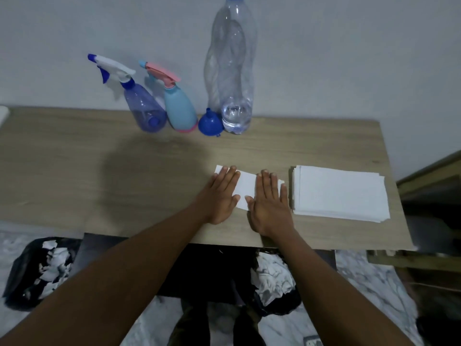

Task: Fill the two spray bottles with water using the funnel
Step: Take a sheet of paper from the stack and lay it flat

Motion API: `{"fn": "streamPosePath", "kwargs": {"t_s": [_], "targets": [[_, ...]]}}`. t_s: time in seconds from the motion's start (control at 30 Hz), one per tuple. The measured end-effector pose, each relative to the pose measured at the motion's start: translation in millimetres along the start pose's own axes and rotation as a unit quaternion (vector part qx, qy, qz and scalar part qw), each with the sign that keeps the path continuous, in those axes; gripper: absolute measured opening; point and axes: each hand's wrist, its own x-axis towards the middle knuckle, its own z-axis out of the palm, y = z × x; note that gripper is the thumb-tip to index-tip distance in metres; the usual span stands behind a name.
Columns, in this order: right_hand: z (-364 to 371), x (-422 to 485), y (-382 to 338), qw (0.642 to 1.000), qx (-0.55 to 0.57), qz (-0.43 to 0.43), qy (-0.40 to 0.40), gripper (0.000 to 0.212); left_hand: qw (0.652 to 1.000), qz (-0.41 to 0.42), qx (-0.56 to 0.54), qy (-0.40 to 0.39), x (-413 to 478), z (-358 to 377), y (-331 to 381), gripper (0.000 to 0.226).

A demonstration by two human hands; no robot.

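Both hands lie flat and spread, palms down, on a small white sheet of paper (245, 187) near the front edge of the pale wood-grain table (74, 171): the left hand (222, 196) on its left part, the right hand (270, 203) on its right, gripping nothing. The filling has not begun, so the sensible first move is to lift off the paper and reach to the back edge, where the task's things stand in a row. There the translucent purple spray bottle with a white-and-blue trigger head (146, 111) leans beside the opaque light-blue spray bottle with a pink trigger head (180, 108); both heads are on and would need unscrewing before the small blue plastic funnel (210, 123), resting mouth-down, can seat in a neck. The tall clear plastic water bottle with a blue cap (234, 71) holds only a little water at its base; the purple sprayer looks nearly empty, the blue one's contents cannot be told. A stack of white paper sheets (340, 193) sits toward the right edge.
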Motion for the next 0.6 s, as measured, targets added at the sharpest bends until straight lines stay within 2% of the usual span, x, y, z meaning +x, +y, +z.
{"fn": "streamPosePath", "kwargs": {"t_s": [0.13, 0.3, 0.43, 0.6], "targets": [[6, -29, -8, 1.0, 0.01, 0.013, -0.015, 0.067, 1.0, -0.008, 0.003, -0.017, -25, 5, 12, 0.08], [12, -56, -16, 0.999, 0.005, 0.015, -0.035, 0.073, 0.999, -0.037, 0.014, -0.004, -52, 19, 28, 0.068], [16, -70, -21, 0.999, -0.002, 0.009, -0.046, 0.068, 0.999, -0.048, 0.011, -0.011, -72, 28, 31, 0.074], [23, -81, -38, 0.999, -0.023, 0.003, -0.039, 0.07, 0.997, -0.063, -0.013, -0.035, -97, 29, 22, 0.063]]}}
